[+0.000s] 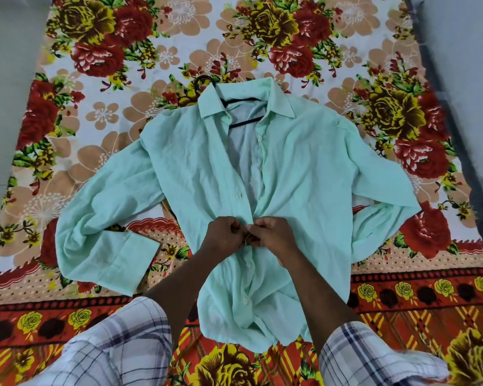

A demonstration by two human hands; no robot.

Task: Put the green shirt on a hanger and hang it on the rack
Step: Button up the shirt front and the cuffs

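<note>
Bedsheet: red-and-peach floral cloth lies under us.
Shirt: pale green long-sleeved shirt lies flat mid-sheet, thin black hanger inside its collar.
Hands: our left hand and right hand pinch its front edges together.
Risk: tugging may slide the hanger off-shoulder.

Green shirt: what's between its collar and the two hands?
In the head view, the green shirt gapes open there, showing its pale inside and the black hanger. The left hand and right hand pinch the front edges together lower down.
</note>
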